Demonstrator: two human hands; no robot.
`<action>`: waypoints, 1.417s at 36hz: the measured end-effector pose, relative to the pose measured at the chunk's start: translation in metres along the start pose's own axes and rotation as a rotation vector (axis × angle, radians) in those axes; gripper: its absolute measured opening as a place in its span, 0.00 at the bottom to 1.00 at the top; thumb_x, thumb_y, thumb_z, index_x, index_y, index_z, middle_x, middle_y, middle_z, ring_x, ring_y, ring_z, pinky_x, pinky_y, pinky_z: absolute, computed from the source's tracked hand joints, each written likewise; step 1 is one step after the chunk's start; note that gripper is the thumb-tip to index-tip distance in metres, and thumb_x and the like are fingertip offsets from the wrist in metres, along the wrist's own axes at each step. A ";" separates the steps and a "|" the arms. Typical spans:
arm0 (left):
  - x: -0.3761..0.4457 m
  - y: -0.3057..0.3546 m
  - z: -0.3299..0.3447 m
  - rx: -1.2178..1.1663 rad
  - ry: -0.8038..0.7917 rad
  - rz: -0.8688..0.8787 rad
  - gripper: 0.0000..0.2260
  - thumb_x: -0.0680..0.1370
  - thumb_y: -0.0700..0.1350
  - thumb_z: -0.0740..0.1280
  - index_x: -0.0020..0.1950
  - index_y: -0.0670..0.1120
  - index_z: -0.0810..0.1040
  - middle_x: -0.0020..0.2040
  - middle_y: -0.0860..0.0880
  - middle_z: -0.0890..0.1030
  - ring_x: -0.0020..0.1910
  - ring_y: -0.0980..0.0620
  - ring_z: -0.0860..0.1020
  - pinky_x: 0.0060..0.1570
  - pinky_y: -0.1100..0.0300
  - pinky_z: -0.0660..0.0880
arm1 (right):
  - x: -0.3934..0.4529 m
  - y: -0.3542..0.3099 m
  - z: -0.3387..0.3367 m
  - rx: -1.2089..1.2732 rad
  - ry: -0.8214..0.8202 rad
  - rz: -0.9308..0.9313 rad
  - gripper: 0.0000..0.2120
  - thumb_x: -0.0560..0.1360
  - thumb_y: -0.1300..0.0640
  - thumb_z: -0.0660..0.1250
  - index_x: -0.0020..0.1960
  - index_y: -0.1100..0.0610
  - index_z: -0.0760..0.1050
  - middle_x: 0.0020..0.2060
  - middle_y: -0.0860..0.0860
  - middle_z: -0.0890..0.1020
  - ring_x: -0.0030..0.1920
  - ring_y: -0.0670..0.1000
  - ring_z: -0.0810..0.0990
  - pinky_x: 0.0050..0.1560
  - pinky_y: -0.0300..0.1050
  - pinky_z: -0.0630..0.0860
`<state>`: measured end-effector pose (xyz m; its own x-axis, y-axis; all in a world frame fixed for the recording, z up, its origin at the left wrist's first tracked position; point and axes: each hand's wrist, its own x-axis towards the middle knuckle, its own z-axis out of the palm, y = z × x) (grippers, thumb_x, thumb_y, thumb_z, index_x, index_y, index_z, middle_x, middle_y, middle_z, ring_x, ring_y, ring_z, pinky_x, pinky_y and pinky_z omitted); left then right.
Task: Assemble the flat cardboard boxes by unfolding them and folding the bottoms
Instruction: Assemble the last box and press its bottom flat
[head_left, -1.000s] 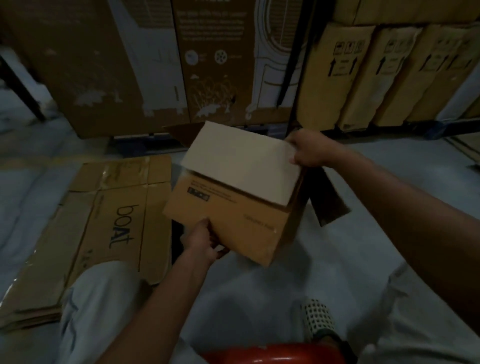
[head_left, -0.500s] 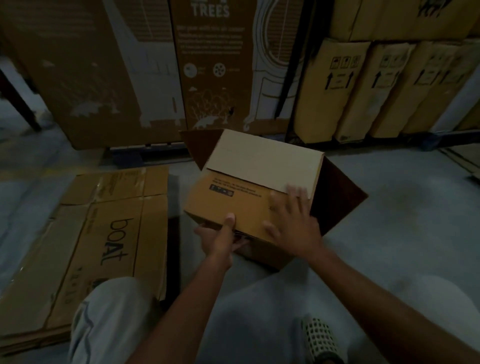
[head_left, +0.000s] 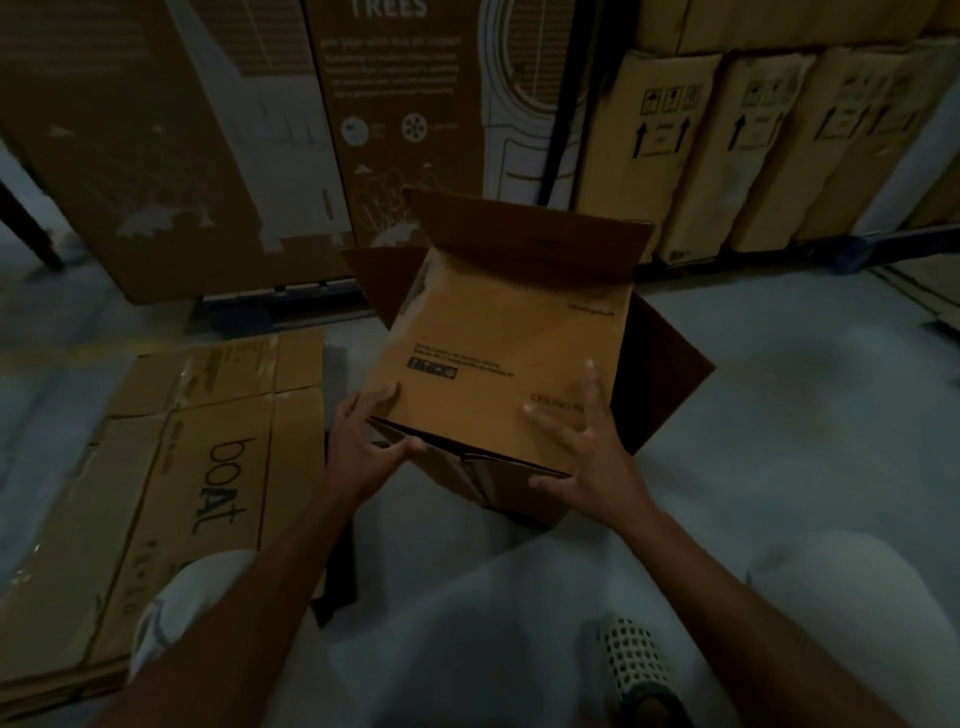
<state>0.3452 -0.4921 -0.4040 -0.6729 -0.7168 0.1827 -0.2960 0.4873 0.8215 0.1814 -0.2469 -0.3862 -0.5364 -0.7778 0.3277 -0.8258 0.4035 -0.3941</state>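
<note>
A brown cardboard box (head_left: 498, 364) is held above the grey floor (head_left: 779, 415), in front of the person's knees, with its printed flap folded flat on top and three other flaps standing open at the far side, left and right. The left hand (head_left: 363, 441) grips the near left corner, thumb on top and fingers (head_left: 410, 447) curled under the edge. The right hand (head_left: 587, 462) presses flat on the near right part of the flap, fingers straight and spread. A stack of flat cartons (head_left: 171, 483) marked "boat" lies on the floor to the left. Large boxes (head_left: 675, 145) stand behind.
</note>
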 end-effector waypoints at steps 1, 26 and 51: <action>-0.002 -0.001 0.001 0.019 -0.023 0.015 0.40 0.62 0.53 0.80 0.71 0.53 0.68 0.69 0.46 0.66 0.63 0.52 0.67 0.62 0.53 0.69 | 0.000 0.004 0.001 0.019 0.034 0.016 0.42 0.61 0.49 0.81 0.72 0.41 0.67 0.76 0.51 0.31 0.77 0.54 0.39 0.72 0.50 0.57; -0.021 0.063 0.007 -0.054 0.456 0.093 0.25 0.68 0.54 0.74 0.64 0.52 0.76 0.57 0.48 0.72 0.53 0.50 0.75 0.47 0.58 0.77 | 0.027 0.008 -0.029 0.290 0.377 0.361 0.25 0.69 0.48 0.75 0.64 0.44 0.73 0.65 0.49 0.76 0.64 0.54 0.74 0.62 0.56 0.74; -0.023 -0.080 0.100 -0.021 -0.119 -0.683 0.35 0.72 0.62 0.68 0.72 0.45 0.65 0.67 0.41 0.73 0.64 0.39 0.73 0.62 0.43 0.72 | 0.006 0.072 0.084 0.611 -0.121 0.805 0.35 0.75 0.39 0.63 0.75 0.52 0.54 0.67 0.52 0.72 0.66 0.56 0.72 0.63 0.53 0.72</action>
<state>0.3164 -0.4646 -0.5283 -0.4110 -0.7991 -0.4388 -0.6672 -0.0643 0.7421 0.1337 -0.2629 -0.4850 -0.8447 -0.4407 -0.3038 0.0211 0.5398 -0.8415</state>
